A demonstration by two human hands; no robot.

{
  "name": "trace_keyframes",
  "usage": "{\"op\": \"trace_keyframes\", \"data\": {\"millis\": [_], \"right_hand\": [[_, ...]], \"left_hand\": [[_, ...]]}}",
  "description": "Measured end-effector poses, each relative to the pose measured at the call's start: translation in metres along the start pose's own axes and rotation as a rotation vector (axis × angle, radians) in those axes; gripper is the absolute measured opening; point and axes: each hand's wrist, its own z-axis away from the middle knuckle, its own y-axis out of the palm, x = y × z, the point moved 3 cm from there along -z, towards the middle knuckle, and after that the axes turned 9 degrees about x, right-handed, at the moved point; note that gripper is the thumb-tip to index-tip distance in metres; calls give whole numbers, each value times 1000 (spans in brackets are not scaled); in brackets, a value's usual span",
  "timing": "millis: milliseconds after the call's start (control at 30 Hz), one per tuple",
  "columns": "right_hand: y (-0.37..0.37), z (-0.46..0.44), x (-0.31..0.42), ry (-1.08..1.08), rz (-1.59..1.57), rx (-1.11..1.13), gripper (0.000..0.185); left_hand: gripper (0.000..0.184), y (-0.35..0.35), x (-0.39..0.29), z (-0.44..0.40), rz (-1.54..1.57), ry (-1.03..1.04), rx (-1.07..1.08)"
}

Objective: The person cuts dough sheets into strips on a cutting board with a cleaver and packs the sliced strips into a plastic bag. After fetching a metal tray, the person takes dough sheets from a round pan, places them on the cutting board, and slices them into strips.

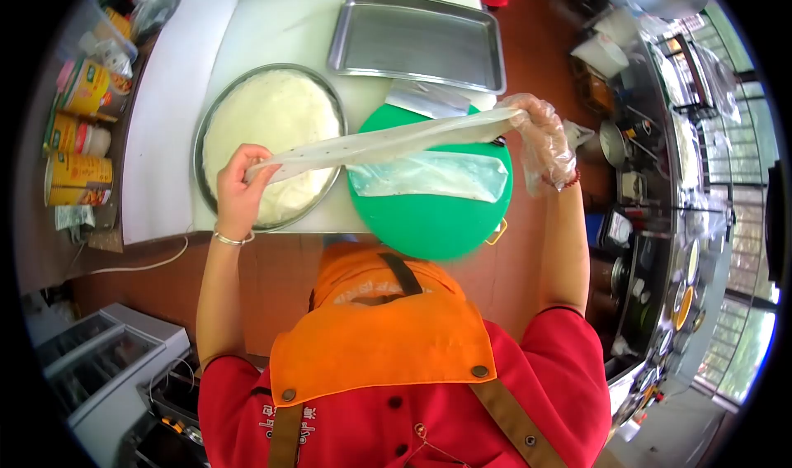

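Note:
A long translucent whitish strip (388,140) is stretched between my two hands, above a round green board (429,229). My left hand (246,186) pinches its left end, over a round metal pan (203,138) holding pale dough (272,117). At the strip's right end, my right hand (543,138), in a clear plastic glove, is closed on it. Another flat translucent piece (433,177) lies on the green board. A metal scraper blade (429,99) rests at the board's top edge.
An empty rectangular metal tray (419,43) lies at the back of the white table (280,22). Yellow cans (78,179) stand on the left shelf. A white cabinet (115,356) is at lower left. Pots and racks line the right side.

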Motion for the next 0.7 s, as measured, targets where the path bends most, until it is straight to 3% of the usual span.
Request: {"op": "trace_keyframes", "data": {"millis": [167,233,400,533,633,700], "right_hand": [[-39,79,-18,70,-7,-56,12],[-55,111,-53,90,-133,-59,12],[-77,158,-171,305,-50,-137,16],[-89,134,-209,466,70,-132,16],[-92,96,-202,636,618,-224,18],[-95,82,-193,552,1035,-251,18]], "left_hand": [[13,84,22,-13,-230,216,157],[15,113,32,-6,-250,210,240],[18,157,88,3,-381,163,399],[15,167,111,-20,-444,107,313],[12,170,125,-44,-588,104,339],[12,173,136,-55,-708,80,402]]}}
